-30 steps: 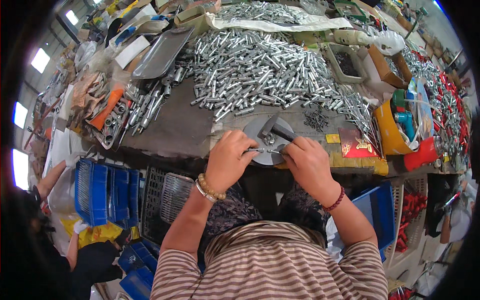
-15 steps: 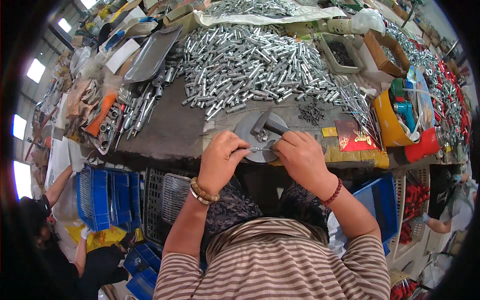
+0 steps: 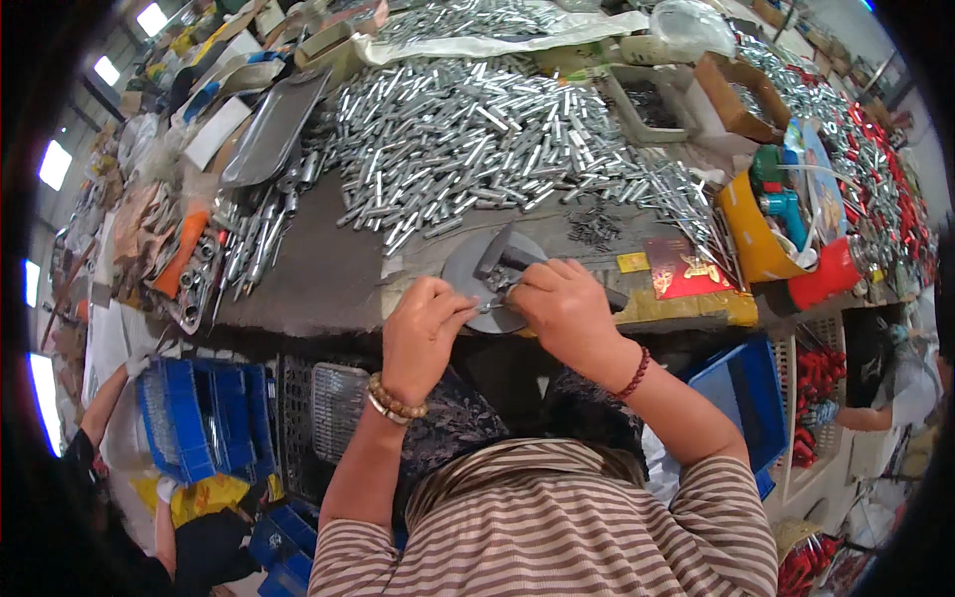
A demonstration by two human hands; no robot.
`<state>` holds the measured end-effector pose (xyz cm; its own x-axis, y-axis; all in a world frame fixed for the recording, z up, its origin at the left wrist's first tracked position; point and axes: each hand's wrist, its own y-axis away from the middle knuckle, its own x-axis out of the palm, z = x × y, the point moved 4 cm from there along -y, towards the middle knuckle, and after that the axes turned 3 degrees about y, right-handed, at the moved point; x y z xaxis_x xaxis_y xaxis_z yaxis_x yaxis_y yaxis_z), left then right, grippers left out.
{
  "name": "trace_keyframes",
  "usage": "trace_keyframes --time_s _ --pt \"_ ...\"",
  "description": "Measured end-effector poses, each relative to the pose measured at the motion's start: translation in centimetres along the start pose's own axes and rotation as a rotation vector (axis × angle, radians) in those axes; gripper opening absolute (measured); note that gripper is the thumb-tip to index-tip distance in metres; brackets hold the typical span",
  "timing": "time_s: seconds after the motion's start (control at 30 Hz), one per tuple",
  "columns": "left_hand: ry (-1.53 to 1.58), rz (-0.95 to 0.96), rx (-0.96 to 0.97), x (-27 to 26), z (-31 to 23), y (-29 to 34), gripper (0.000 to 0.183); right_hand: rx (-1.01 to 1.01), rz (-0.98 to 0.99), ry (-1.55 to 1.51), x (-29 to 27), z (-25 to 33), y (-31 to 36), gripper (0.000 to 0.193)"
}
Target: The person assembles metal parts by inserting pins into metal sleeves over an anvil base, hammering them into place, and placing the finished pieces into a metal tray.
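Observation:
My left hand (image 3: 423, 333) is closed in a pinch on one end of a small silvery metal part (image 3: 485, 307), held over the near edge of a round grey plate (image 3: 460, 271). My right hand (image 3: 569, 316) pinches at the part's other end; its fingers hide much of it. Just beyond the fingers, a hammer (image 3: 494, 251) lies on the plate, its handle passing behind my right hand. Some tiny metal bits (image 3: 500, 279) sit by the hammer head. A large heap of silvery metal tubes (image 3: 468, 139) spreads over the bench farther away.
Small dark pins (image 3: 594, 228) and a red card (image 3: 686, 267) lie right of the plate. A yellow container (image 3: 753, 224) with tools stands beyond. Tools and an orange-handled item (image 3: 181, 257) lie left. Blue crates (image 3: 204, 408) stand below the bench. Co-workers' hands show at both sides.
My hands have drawn closer together around the small metal part, so less of it shows between them. The whole view has shifted slightly, moving the bench leftward in the picture.

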<state>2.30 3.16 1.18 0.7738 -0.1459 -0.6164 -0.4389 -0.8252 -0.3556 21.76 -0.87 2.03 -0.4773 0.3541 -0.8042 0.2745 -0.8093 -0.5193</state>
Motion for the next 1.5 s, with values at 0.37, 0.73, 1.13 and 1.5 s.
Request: trace_keyframes --time_s 0.37,0.73,1.13,1.5 --pt "-0.04 -0.056 0.021 0.1 -0.4 0.2 0.015 0.222 -0.14 0.231 -3.7 -7.1 0.1 0.013" --pt "-0.083 -0.068 0.084 0.2 -0.4 0.3 0.016 0.09 0.104 0.396 -2.4 -7.8 -1.7 0.007" --pt "-0.128 -0.069 0.125 0.1 -0.2 0.4 0.015 0.01 0.054 -0.178 0.1 1.1 -2.7 0.025" --pt "-0.134 -0.091 0.116 0.1 -0.5 0.8 0.007 0.097 0.096 -0.336 0.8 1.6 -2.8 0.053"
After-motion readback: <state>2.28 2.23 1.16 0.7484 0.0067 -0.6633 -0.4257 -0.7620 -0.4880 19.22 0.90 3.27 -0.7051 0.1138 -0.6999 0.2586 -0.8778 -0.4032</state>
